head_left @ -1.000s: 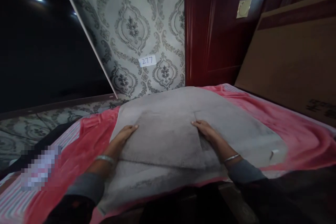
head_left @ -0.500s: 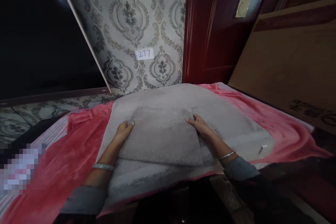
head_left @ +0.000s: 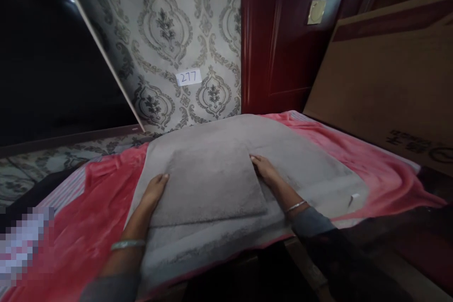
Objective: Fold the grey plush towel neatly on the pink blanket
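Note:
A folded grey plush cloth [head_left: 212,186] lies on top of a larger grey plush blanket [head_left: 304,151]. At its left edge, my left hand [head_left: 155,191] has the thumb on top and the fingers closed along the side. My right hand [head_left: 264,169] pinches the right edge, thumb uppermost; its other fingers are partly hidden. The folded cloth looks flat, with its front edge almost straight. A small white tag [head_left: 354,197] shows near the right corner of the larger blanket.
Red-pink blanket [head_left: 106,203] spreads beneath on both sides, over striped fabric [head_left: 67,188]. A large dark screen [head_left: 53,66] stands at left, a cardboard box [head_left: 389,71] at right. Behind are a patterned wall with a paper label [head_left: 188,77] and a dark red panel [head_left: 290,33].
The folded cloth has turned slightly, its right front corner now farther back. My left hand has moved left and a little nearer along the edge. The view has shifted slightly right.

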Demonstrator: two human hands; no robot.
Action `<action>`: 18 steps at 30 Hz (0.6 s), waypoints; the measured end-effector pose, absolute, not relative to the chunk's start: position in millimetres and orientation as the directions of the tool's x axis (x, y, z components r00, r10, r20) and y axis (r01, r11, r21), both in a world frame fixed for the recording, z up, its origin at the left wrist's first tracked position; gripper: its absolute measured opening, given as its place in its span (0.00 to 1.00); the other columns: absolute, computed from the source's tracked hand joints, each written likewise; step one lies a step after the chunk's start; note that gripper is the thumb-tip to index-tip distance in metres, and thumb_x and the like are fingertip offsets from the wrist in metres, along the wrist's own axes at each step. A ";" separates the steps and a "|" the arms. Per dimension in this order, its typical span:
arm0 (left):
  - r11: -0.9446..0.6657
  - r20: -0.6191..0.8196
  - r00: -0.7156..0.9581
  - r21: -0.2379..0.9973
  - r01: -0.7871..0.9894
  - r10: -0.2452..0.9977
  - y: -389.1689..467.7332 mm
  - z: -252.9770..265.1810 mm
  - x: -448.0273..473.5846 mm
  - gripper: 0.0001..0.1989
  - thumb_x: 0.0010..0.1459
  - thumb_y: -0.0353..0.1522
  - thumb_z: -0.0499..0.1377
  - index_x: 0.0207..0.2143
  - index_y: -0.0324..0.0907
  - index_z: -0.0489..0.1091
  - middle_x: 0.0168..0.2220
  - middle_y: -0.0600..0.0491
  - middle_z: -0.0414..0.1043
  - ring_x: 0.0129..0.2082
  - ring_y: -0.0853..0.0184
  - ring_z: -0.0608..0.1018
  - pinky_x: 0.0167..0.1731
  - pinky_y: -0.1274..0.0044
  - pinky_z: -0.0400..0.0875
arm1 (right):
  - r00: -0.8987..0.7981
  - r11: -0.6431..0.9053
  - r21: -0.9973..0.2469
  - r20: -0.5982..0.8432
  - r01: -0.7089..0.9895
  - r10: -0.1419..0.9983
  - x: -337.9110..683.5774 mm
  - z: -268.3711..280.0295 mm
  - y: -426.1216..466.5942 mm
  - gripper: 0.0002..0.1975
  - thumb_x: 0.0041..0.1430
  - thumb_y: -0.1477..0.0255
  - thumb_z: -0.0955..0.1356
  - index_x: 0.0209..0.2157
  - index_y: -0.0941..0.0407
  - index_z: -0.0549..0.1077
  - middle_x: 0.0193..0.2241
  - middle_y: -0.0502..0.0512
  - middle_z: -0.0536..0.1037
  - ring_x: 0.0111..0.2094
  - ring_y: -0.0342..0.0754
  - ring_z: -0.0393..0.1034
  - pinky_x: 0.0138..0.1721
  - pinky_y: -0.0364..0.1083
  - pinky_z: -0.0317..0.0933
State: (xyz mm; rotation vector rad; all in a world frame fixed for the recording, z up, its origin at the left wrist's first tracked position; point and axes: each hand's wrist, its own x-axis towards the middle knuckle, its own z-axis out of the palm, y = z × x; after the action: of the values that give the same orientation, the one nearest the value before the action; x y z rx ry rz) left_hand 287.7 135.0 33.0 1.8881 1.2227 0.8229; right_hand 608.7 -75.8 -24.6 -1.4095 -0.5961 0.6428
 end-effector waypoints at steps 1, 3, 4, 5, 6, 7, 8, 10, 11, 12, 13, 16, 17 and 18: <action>-0.267 0.104 0.348 0.848 0.459 0.932 133.3 30.7 286.8 0.14 0.47 0.44 0.61 0.27 0.42 0.74 0.27 0.48 0.78 0.40 0.51 0.80 0.41 0.66 0.76 | 0.697 0.054 -0.997 0.000 -0.057 0.717 606.8 -30.0 -77.6 0.20 0.49 0.63 0.68 0.44 0.56 0.77 0.28 0.52 0.81 0.31 0.50 0.74 0.38 0.49 0.68; -0.221 0.064 0.345 0.872 0.437 0.936 131.5 28.6 284.3 0.15 0.48 0.44 0.60 0.28 0.42 0.74 0.28 0.48 0.78 0.41 0.52 0.80 0.43 0.67 0.75 | 0.701 0.078 -0.996 0.022 -0.048 0.713 603.4 -36.6 -81.4 0.20 0.50 0.65 0.67 0.45 0.55 0.77 0.30 0.50 0.81 0.32 0.49 0.74 0.38 0.48 0.68; -0.194 0.044 0.340 0.885 0.423 0.939 131.4 28.4 282.8 0.15 0.48 0.44 0.60 0.28 0.41 0.74 0.28 0.48 0.78 0.41 0.53 0.80 0.43 0.67 0.75 | 0.704 0.097 -0.995 0.046 -0.033 0.709 601.9 -37.8 -82.9 0.20 0.50 0.66 0.67 0.46 0.54 0.77 0.31 0.50 0.81 0.34 0.48 0.75 0.40 0.47 0.68; -0.170 0.026 0.335 0.898 0.407 0.942 131.7 28.5 281.2 0.15 0.48 0.43 0.60 0.29 0.41 0.74 0.29 0.48 0.79 0.41 0.53 0.80 0.44 0.68 0.75 | 0.706 0.115 -0.993 0.072 -0.014 0.704 600.7 -37.9 -84.1 0.20 0.50 0.67 0.67 0.45 0.54 0.77 0.33 0.50 0.82 0.35 0.48 0.75 0.41 0.46 0.67; -0.144 0.010 0.325 0.909 0.392 0.946 132.1 28.6 279.6 0.15 0.47 0.43 0.61 0.29 0.41 0.74 0.30 0.48 0.79 0.41 0.54 0.80 0.44 0.68 0.75 | 0.707 0.130 -0.991 0.097 0.007 0.701 599.5 -37.3 -85.0 0.19 0.50 0.67 0.66 0.45 0.53 0.77 0.34 0.50 0.82 0.36 0.48 0.74 0.41 0.46 0.67; -0.123 -0.003 0.316 0.918 0.378 0.949 132.5 28.6 278.1 0.15 0.46 0.43 0.62 0.30 0.41 0.74 0.32 0.48 0.79 0.41 0.55 0.80 0.44 0.69 0.75 | 0.707 0.140 -0.990 0.119 0.028 0.697 598.6 -36.2 -85.7 0.19 0.50 0.67 0.66 0.45 0.54 0.77 0.34 0.50 0.81 0.37 0.48 0.74 0.41 0.46 0.67; -0.101 -0.020 0.313 0.925 0.365 0.950 132.9 28.6 276.8 0.15 0.46 0.43 0.62 0.31 0.41 0.74 0.33 0.48 0.79 0.41 0.55 0.80 0.43 0.69 0.75 | 0.705 0.146 -0.988 0.137 0.047 0.696 597.8 -35.2 -86.4 0.19 0.50 0.67 0.67 0.45 0.54 0.76 0.33 0.50 0.81 0.36 0.48 0.74 0.41 0.45 0.66; -0.047 -0.063 0.296 0.936 0.350 0.953 133.2 28.7 275.3 0.17 0.45 0.43 0.63 0.34 0.41 0.74 0.34 0.48 0.79 0.40 0.56 0.80 0.41 0.70 0.75 | 0.696 0.158 -0.985 0.158 0.064 0.700 596.7 -33.8 -87.5 0.20 0.50 0.65 0.67 0.46 0.55 0.76 0.31 0.50 0.80 0.34 0.48 0.73 0.39 0.45 0.65; -0.020 -0.086 0.288 0.937 0.349 0.954 133.1 29.0 275.2 0.18 0.44 0.44 0.64 0.34 0.41 0.74 0.35 0.48 0.79 0.39 0.56 0.80 0.41 0.70 0.75 | 0.691 0.161 -0.985 0.161 0.064 0.705 596.5 -33.7 -87.8 0.21 0.50 0.64 0.68 0.46 0.56 0.75 0.30 0.50 0.79 0.33 0.47 0.72 0.37 0.45 0.65; -0.002 -0.103 0.279 0.937 0.350 0.955 132.9 29.4 275.4 0.19 0.43 0.44 0.64 0.35 0.41 0.73 0.35 0.48 0.79 0.39 0.57 0.80 0.40 0.70 0.75 | 0.689 0.157 -0.986 0.156 0.061 0.708 596.5 -34.1 -87.8 0.21 0.50 0.63 0.68 0.45 0.56 0.75 0.29 0.49 0.79 0.32 0.47 0.72 0.36 0.44 0.64; 0.007 -0.109 0.268 0.935 0.355 0.957 132.6 30.1 275.9 0.19 0.43 0.44 0.63 0.35 0.42 0.73 0.36 0.48 0.79 0.39 0.58 0.79 0.40 0.71 0.75 | 0.693 0.146 -0.987 0.149 0.064 0.706 596.7 -34.7 -87.5 0.21 0.50 0.62 0.68 0.45 0.57 0.75 0.28 0.49 0.78 0.30 0.47 0.71 0.34 0.44 0.64; -0.033 -0.064 0.225 0.915 0.402 0.972 131.5 32.8 277.9 0.21 0.39 0.46 0.63 0.32 0.42 0.72 0.33 0.50 0.78 0.37 0.58 0.78 0.37 0.71 0.74 | 0.730 0.095 -0.990 0.142 0.105 0.669 598.4 -37.5 -84.4 0.17 0.50 0.62 0.68 0.39 0.57 0.75 0.25 0.48 0.75 0.27 0.46 0.68 0.31 0.44 0.62; -0.065 -0.033 0.220 0.903 0.425 0.975 131.1 33.7 278.5 0.22 0.38 0.48 0.63 0.31 0.42 0.72 0.31 0.50 0.77 0.35 0.58 0.78 0.36 0.71 0.74 | 0.742 0.087 -0.988 0.152 0.125 0.653 599.0 -38.3 -83.2 0.15 0.49 0.62 0.68 0.37 0.57 0.75 0.25 0.48 0.75 0.27 0.46 0.68 0.31 0.44 0.61; -0.094 -0.005 0.214 0.889 0.449 0.977 130.9 34.4 278.9 0.23 0.37 0.49 0.63 0.31 0.42 0.72 0.29 0.51 0.75 0.33 0.58 0.77 0.34 0.71 0.73 | 0.748 0.086 -0.986 0.163 0.141 0.643 599.5 -38.8 -82.0 0.13 0.49 0.62 0.68 0.34 0.56 0.75 0.24 0.48 0.75 0.28 0.46 0.68 0.32 0.44 0.61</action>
State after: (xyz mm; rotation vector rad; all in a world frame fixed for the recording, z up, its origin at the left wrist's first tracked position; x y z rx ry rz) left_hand 278.9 130.9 34.4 1.6755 1.3528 0.8184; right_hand 599.5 -82.0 -38.8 -1.4634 -0.6795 0.4201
